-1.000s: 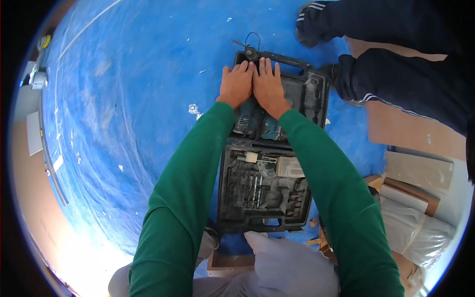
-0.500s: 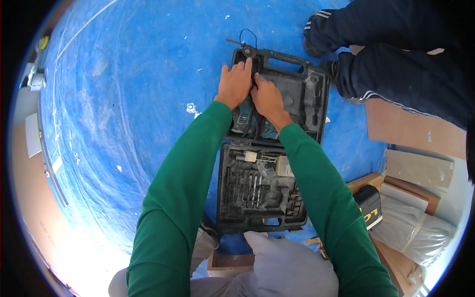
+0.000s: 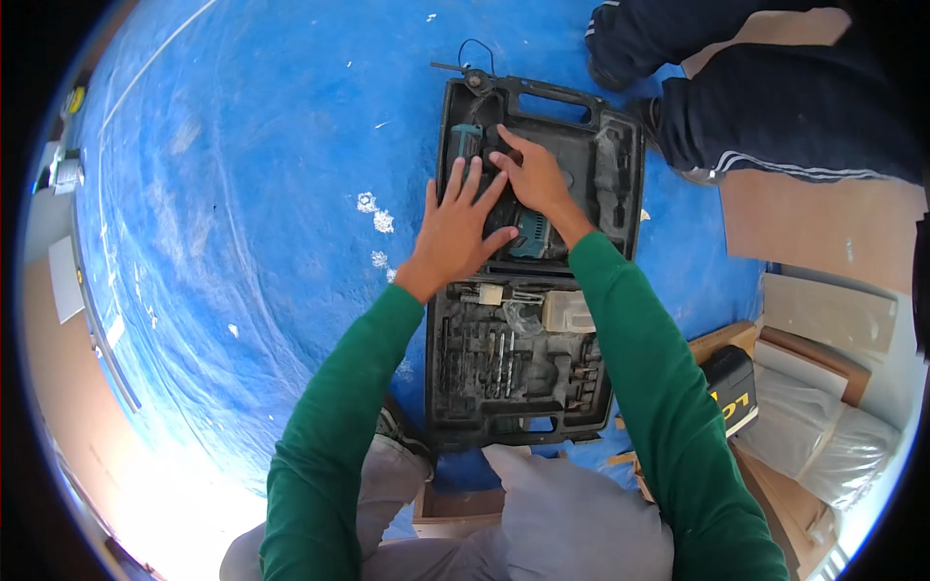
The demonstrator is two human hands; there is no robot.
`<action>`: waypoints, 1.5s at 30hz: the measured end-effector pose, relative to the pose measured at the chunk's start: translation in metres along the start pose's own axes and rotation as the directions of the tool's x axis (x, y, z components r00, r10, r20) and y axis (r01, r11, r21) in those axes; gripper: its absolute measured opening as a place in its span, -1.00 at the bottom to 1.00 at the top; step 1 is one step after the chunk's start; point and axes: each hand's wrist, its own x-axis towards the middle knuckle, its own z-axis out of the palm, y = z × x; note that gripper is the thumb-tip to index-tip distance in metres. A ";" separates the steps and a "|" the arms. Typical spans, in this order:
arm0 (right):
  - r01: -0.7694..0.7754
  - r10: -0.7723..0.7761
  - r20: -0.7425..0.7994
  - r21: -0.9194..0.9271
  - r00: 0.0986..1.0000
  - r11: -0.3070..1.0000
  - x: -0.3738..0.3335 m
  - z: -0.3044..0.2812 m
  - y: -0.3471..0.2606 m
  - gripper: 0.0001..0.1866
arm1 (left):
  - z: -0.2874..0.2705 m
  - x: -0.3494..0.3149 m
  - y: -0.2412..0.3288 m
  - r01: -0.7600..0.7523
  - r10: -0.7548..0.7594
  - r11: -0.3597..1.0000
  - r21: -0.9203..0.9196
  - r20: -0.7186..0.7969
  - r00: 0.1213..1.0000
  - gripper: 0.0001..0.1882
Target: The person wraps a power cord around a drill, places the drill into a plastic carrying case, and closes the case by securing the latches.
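Observation:
A teal and black power drill (image 3: 466, 141) lies in the far half of an open black tool case (image 3: 620, 242) on the floor. My left hand (image 3: 457, 221) rests over the drill's body, palm down, its fingers spread and gripping nothing. Beside it, my right hand (image 3: 539, 182) is bent around a dark part of the tool or its cable, thumb and index finger toward it. What exactly lies between them I cannot make out. The near half of the case holds several drill bits (image 3: 501, 363) and a small clear plastic box (image 3: 568, 312).
A blue sheet (image 3: 291, 126) covers the floor. Another person's dark-trousered legs (image 3: 775, 116) are at the far right. A black case with yellow lettering (image 3: 728, 385), a plastic-wrapped bundle (image 3: 804, 416) and boards (image 3: 828, 315) stand to the right. A wooden box (image 3: 460, 513) is near my knees.
My left hand has drawn back nearer me and opened flat, uncovering the drill's far end. My right hand has shifted slightly farther away and to the right.

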 end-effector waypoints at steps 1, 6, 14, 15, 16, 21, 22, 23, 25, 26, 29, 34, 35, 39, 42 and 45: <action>0.064 -0.067 -0.042 -0.076 0.997 0.995 -0.001 -0.001 -0.002 -0.52 | 0.002 -0.005 0.003 0.014 -0.014 1.000 -0.002 0.021 1.000 -0.25; 0.348 -0.418 -0.278 -0.269 0.865 0.898 0.019 -0.040 -0.024 -0.57 | 0.013 -0.006 0.014 0.110 -0.114 0.984 0.137 0.022 0.993 -0.29; 0.110 -0.150 -0.011 -0.623 0.989 0.774 0.101 -0.072 -0.006 -0.33 | 0.023 0.002 0.016 0.130 -0.130 0.987 0.091 -0.010 0.992 -0.27; 0.051 -0.050 0.020 -0.644 0.999 0.764 0.099 -0.068 -0.015 -0.28 | 0.024 0.001 0.014 0.132 -0.131 0.987 0.090 -0.021 0.991 -0.27; 0.062 -0.034 0.058 -0.602 0.998 0.796 0.098 -0.066 -0.024 -0.27 | 0.024 -0.002 0.012 0.141 -0.139 0.986 0.089 -0.032 0.990 -0.27; 0.149 -0.191 -0.024 -0.538 0.981 0.830 0.095 -0.082 -0.003 -0.32 | 0.020 -0.005 0.021 0.121 -0.118 0.992 0.020 -0.105 0.987 -0.27; 0.192 -0.252 -0.043 -0.526 0.967 0.828 0.093 -0.083 0.001 -0.35 | 0.019 -0.007 0.020 0.135 -0.137 0.991 -0.027 -0.109 0.985 -0.26; 0.243 -0.318 -0.064 -0.511 0.946 0.825 0.094 -0.082 -0.002 -0.39 | 0.016 -0.010 0.022 0.156 -0.157 0.988 -0.024 -0.109 0.982 -0.27; 0.309 -0.386 -0.057 -0.496 0.921 0.811 0.092 -0.081 -0.013 -0.42 | 0.010 -0.019 0.029 0.205 -0.205 0.979 -0.011 -0.116 0.972 -0.26; 0.328 -0.390 -0.026 -0.490 0.921 0.807 0.090 -0.079 -0.023 -0.42 | 0.011 -0.024 0.030 0.237 -0.235 0.971 0.004 -0.134 0.963 -0.25; 0.385 -0.437 0.011 -0.494 0.899 0.779 0.082 -0.064 -0.056 -0.47 | 0.008 -0.045 0.030 0.316 -0.295 0.945 0.085 -0.196 0.935 -0.22; 0.544 -0.609 -0.002 -0.450 0.793 0.709 0.066 -0.022 -0.108 -0.59 | -0.002 -0.075 0.030 0.467 -0.437 0.880 0.080 -0.243 0.866 -0.15; 0.581 -0.656 -0.018 -0.446 0.755 0.681 0.061 -0.015 -0.117 -0.60 | -0.003 -0.082 0.029 0.493 -0.462 0.867 0.068 -0.260 0.848 -0.13; 0.705 -0.796 -0.050 -0.435 0.603 0.561 0.042 0.014 -0.161 -0.59 | -0.014 -0.109 0.015 0.541 -0.498 0.841 0.027 -0.354 0.792 -0.08; 0.722 -0.828 -0.090 -0.445 0.553 0.530 0.037 0.023 -0.183 -0.60 | -0.031 -0.115 -0.003 0.518 -0.453 0.853 0.066 -0.401 0.797 -0.03; 0.734 -0.846 -0.161 -0.433 0.508 0.523 0.025 0.022 -0.208 -0.62 | -0.047 -0.119 -0.024 0.494 -0.434 0.868 0.051 -0.405 0.804 0.01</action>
